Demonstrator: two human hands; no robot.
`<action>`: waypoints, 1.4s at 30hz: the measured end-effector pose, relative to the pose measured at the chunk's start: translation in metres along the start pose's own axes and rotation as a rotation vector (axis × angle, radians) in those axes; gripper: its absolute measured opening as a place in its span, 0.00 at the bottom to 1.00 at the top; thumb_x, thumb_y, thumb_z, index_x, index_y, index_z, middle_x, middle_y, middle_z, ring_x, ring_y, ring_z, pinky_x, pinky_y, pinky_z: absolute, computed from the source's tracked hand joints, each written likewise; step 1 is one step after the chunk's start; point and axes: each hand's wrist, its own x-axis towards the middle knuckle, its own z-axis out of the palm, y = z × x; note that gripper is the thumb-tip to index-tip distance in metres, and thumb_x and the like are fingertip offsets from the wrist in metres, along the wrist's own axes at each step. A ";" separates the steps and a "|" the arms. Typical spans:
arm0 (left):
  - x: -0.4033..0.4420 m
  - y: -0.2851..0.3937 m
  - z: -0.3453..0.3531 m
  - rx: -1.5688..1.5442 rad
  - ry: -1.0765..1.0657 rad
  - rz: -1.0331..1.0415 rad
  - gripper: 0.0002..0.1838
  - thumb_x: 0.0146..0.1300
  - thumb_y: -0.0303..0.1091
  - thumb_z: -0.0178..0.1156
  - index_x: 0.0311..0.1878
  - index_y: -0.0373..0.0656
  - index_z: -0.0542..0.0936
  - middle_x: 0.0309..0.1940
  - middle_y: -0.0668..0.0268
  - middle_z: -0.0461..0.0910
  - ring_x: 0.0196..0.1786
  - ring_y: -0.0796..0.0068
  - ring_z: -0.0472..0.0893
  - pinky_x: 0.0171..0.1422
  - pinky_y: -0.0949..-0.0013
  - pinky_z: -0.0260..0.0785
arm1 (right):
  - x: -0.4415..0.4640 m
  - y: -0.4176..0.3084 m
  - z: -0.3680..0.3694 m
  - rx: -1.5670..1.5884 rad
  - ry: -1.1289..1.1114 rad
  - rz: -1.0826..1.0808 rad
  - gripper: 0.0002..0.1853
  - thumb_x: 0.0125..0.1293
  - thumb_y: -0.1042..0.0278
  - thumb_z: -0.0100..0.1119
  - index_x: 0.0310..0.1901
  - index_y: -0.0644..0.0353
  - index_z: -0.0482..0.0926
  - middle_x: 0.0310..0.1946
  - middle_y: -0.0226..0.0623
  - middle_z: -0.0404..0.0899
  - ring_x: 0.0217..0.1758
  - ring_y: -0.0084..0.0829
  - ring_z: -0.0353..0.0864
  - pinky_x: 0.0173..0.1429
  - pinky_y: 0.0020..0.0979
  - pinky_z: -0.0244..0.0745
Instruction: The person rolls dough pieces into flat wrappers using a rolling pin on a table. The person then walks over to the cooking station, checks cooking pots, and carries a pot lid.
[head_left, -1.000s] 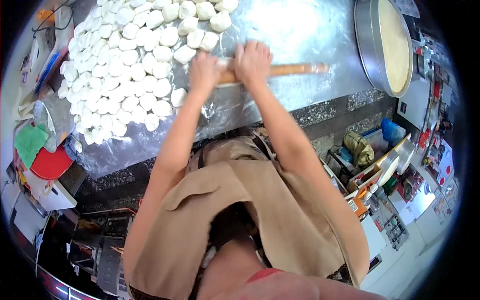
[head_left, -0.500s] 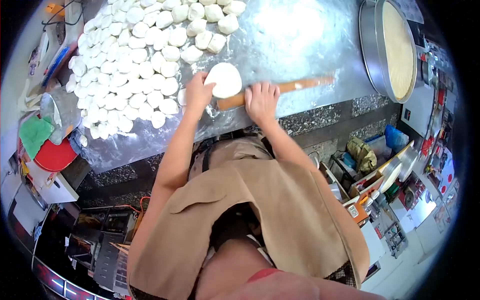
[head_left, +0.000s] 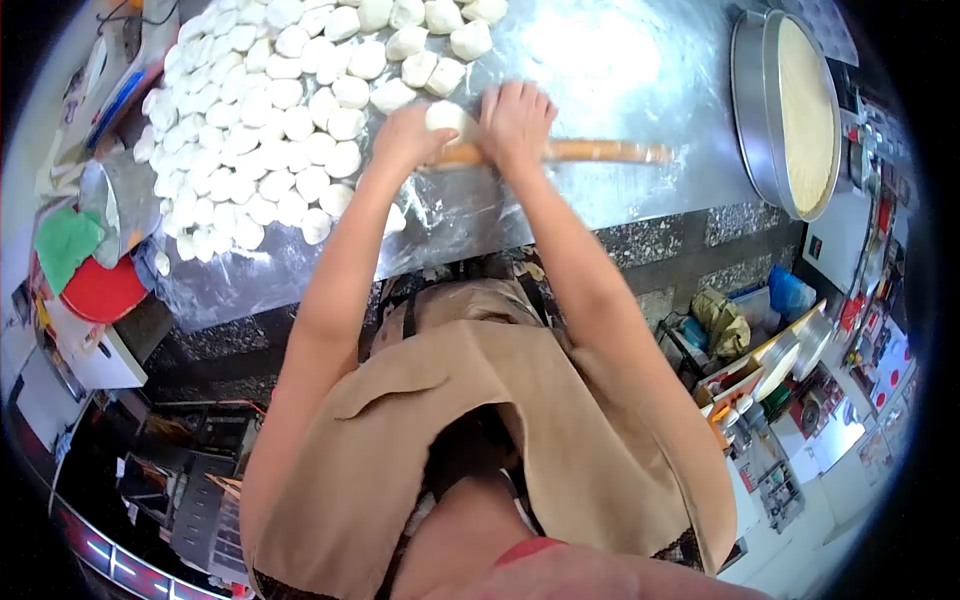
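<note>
A wooden rolling pin lies across the floured metal table. My right hand presses down on it with the fingers stretched forward over the wood. Beside its left end, my left hand grips the edge of a flat white dough round, which lies just beyond the pin and between my hands. Many white dough pieces cover the table to the left, the closest ones near my left hand.
At the right of the table stands a large round metal pan with a pale flat content. A red round object and a green cloth are at the far left. Boxes and bags, one blue, stand below the table's right side.
Since half a second ago, my right hand and the rolling pin have moved forward against the dough round. My left hand stays at the dough's left edge, slightly farther forward. The view has shifted slightly.
</note>
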 end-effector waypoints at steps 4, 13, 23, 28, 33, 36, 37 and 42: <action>0.009 -0.019 0.018 0.104 0.041 0.339 0.13 0.55 0.39 0.65 0.36 0.39 0.77 0.33 0.50 0.80 0.42 0.47 0.80 0.47 0.51 0.71 | -0.048 0.008 -0.010 -0.032 -0.080 -0.189 0.11 0.61 0.58 0.53 0.36 0.54 0.79 0.37 0.40 0.77 0.42 0.42 0.74 0.52 0.49 0.62; -0.021 -0.008 -0.097 -0.664 0.504 0.316 0.39 0.60 0.45 0.66 0.67 0.32 0.63 0.63 0.48 0.69 0.67 0.57 0.69 0.68 0.59 0.62 | -0.125 0.046 0.003 -0.159 -0.112 -0.259 0.05 0.56 0.65 0.54 0.29 0.54 0.77 0.30 0.37 0.75 0.42 0.43 0.72 0.49 0.48 0.62; -0.106 -0.397 -0.334 0.124 0.959 -0.392 0.13 0.59 0.38 0.58 0.43 0.43 0.84 0.43 0.52 0.83 0.46 0.54 0.82 0.53 0.56 0.72 | -0.086 0.009 -0.011 -0.219 -0.078 -0.126 0.12 0.64 0.60 0.46 0.31 0.55 0.76 0.32 0.40 0.75 0.40 0.46 0.73 0.44 0.47 0.65; -0.076 -0.486 -0.339 -0.019 0.293 -0.413 0.19 0.62 0.37 0.55 0.53 0.38 0.81 0.46 0.53 0.83 0.47 0.58 0.81 0.55 0.58 0.71 | -0.086 0.031 0.008 -0.170 0.033 -0.278 0.08 0.56 0.62 0.50 0.25 0.54 0.74 0.25 0.39 0.73 0.33 0.46 0.73 0.38 0.48 0.65; -0.074 -0.561 -0.351 -0.259 0.376 -0.441 0.22 0.63 0.35 0.55 0.57 0.33 0.77 0.45 0.56 0.83 0.44 0.63 0.81 0.51 0.59 0.72 | -0.082 0.007 -0.008 -0.119 -0.031 -0.039 0.07 0.60 0.60 0.51 0.31 0.53 0.74 0.33 0.38 0.72 0.40 0.44 0.70 0.49 0.45 0.61; -0.103 -0.518 -0.362 -0.485 0.813 -0.442 0.22 0.60 0.32 0.59 0.57 0.33 0.77 0.42 0.59 0.83 0.41 0.68 0.80 0.47 0.64 0.72 | -0.079 0.007 -0.010 -0.091 -0.019 -0.021 0.07 0.59 0.60 0.51 0.31 0.52 0.74 0.33 0.37 0.72 0.40 0.43 0.70 0.48 0.44 0.62; -0.116 -0.471 -0.357 -0.714 0.965 -0.311 0.22 0.60 0.31 0.60 0.57 0.34 0.77 0.41 0.61 0.83 0.40 0.70 0.80 0.45 0.65 0.73 | -0.079 0.007 -0.011 -0.087 -0.019 -0.032 0.07 0.59 0.60 0.51 0.30 0.52 0.74 0.33 0.36 0.72 0.39 0.42 0.70 0.48 0.43 0.62; -0.116 -0.278 -0.279 -0.092 0.809 -0.167 0.19 0.61 0.28 0.58 0.56 0.39 0.79 0.39 0.65 0.83 0.43 0.73 0.80 0.49 0.71 0.72 | -0.079 0.009 -0.007 -0.067 0.032 -0.053 0.08 0.57 0.58 0.53 0.29 0.51 0.75 0.30 0.35 0.72 0.36 0.40 0.70 0.46 0.42 0.62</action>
